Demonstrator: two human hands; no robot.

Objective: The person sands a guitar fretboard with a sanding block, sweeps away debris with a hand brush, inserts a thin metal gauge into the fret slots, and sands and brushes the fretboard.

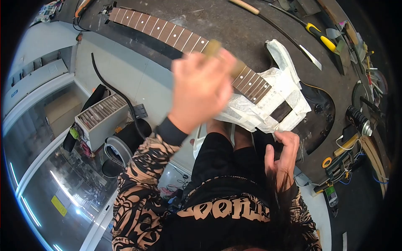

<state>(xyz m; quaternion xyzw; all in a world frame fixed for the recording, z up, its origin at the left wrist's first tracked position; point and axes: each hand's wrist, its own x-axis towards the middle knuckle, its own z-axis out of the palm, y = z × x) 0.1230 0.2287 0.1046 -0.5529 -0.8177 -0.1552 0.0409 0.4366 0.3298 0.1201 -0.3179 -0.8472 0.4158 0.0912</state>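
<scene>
An electric guitar lies across the workbench, its dark brown fretboard [161,30] bare and showing pale dot inlays. White paper and tape [261,98] cover part of the guitar's dark, glossy body [321,108]. My left hand [203,81] is over the fretboard, smeared by motion, closed round a yellowish-brown piece [212,49] whose kind is too blurred to make out. At the near edge of the masked body rests my right hand [286,152]; its fingers are bent with the tips on the covering, and its thumb stands apart. Nothing shows between them.
On the dark workbench [192,19], a wooden-handled tool [247,6] and a yellow-and-black handled tool [321,37] lie beyond the guitar. More tools crowd the right edge. To the left stand a white box of upright flat pieces [102,115] and a black hose [109,85].
</scene>
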